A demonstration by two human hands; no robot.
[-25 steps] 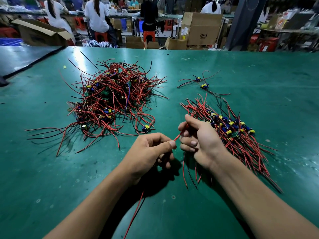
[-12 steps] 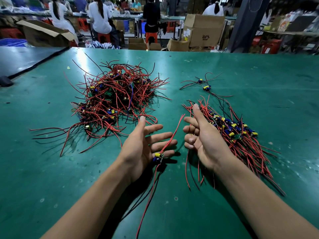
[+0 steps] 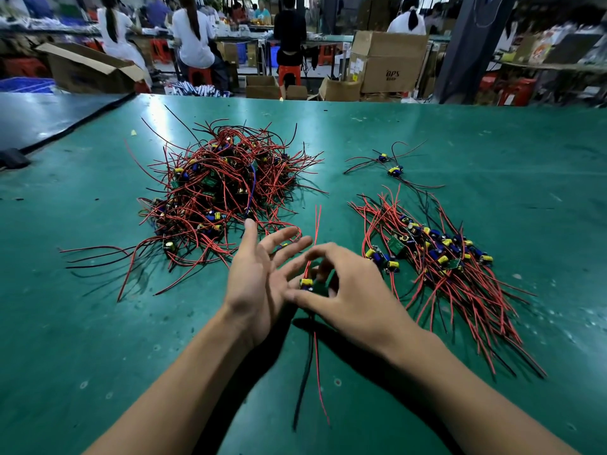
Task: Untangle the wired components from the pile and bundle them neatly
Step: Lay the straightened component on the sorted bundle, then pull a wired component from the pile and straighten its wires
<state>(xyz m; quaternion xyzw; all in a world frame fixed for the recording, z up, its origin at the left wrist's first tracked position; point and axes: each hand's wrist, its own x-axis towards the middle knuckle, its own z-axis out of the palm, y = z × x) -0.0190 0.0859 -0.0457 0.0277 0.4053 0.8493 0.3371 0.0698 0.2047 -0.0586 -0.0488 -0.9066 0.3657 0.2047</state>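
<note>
Right between the hands sits one wired component (image 3: 307,283), its yellow part showing. The right hand (image 3: 354,290) curls over it, thumb below and bent fingers above, pinching it just off the tabletop (image 3: 492,159). The left hand (image 3: 259,277) is spread flat and loose beside it, palm turned inward, fingers straight and pointing away toward the tangled pile (image 3: 223,198); it holds nothing. The two hands are close together, nearly touching around the component.

The tangled pile lies beyond the left hand, a heap of red and black leads with small boards buried in it. The sorted bundle (image 3: 443,264) lies just beside the right hand, on its outer side. Two loose components (image 3: 391,165) rest farther back, apart from both heaps.

The tabletop is a worn green mat with scuffs and glare. Behind it, people (image 3: 193,34) sit on red stools (image 3: 200,75) at benches, among stacked cardboard boxes (image 3: 387,60).

The held component's long axis runs almost straight away from the person: red leads rise past the fingers toward the far side, one black and one red lead trail back toward the near edge. The sorted bundle lies diagonally, far-left to near-right.
</note>
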